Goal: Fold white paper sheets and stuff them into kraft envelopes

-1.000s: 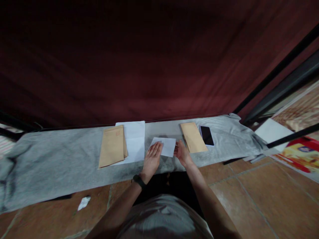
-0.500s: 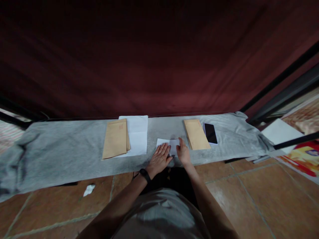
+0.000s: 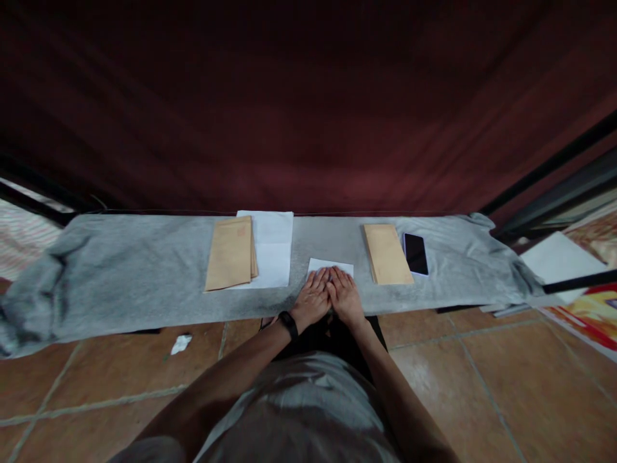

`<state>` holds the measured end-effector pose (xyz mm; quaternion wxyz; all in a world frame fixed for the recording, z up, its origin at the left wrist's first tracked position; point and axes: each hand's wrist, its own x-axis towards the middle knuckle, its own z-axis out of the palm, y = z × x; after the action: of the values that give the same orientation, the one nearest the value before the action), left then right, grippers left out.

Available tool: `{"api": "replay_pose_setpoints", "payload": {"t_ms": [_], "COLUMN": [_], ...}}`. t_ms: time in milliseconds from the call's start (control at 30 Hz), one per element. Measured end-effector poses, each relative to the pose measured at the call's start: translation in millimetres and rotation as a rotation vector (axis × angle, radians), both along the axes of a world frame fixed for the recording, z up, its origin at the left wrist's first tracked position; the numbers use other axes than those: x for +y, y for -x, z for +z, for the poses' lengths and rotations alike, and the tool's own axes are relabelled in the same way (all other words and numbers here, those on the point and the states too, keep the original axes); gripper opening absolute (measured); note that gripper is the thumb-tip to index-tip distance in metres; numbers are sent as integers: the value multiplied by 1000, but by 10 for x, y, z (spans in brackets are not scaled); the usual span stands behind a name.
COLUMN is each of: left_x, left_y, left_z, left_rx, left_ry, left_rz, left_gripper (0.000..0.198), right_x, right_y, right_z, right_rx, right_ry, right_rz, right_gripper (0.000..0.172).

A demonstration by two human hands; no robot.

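Observation:
A folded sheet of white paper [image 3: 330, 262] lies on the grey cloth directly in front of me, with only its far edge and corners showing. My left hand [image 3: 312, 299] rests flat on it, fingers stretched out. Beside it, touching at the fingertips, my right hand [image 3: 345, 297] also lies flat on the paper. Both hands hide most of the sheet. Brown envelopes [image 3: 230, 254] overlap white sheets [image 3: 274, 247] to the left. Another stack of brown envelopes [image 3: 389, 254] lies to the right of my hands.
A dark-screened phone [image 3: 415, 254] lies right of the envelope stack. The grey cloth [image 3: 144, 270] covers a long, narrow bench. Behind it hangs a dark red curtain [image 3: 299, 128]. A crumpled white scrap [image 3: 181, 344] lies on the tiled floor.
My right hand has moved left from the paper's right edge and flattened beside my left hand. The view has shifted slightly.

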<state>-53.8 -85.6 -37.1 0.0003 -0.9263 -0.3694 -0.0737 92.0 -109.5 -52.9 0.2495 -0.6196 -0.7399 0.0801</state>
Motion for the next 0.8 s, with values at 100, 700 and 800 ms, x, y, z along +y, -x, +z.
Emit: {"api": "replay_pose_setpoints", "payload": {"t_ms": [100,700,800], "left_x": [12,100,109], "left_y": [-1,129,109], "left_z": [9,-75,-79], "left_rx": [4,-86,-75], "left_ry": [36,55,60], "left_rz": [10,254,322], "left_gripper": [55,59,59], "right_x": [-34,-160,-173], "right_y": [-26,-210,-214], "right_z": [15,-72,-78], "right_rx": [-86,-264,-273], "right_ry": [17,-54,-65], "right_rz": [-14,-187,-199], "right_gripper": [53,56,56]}}
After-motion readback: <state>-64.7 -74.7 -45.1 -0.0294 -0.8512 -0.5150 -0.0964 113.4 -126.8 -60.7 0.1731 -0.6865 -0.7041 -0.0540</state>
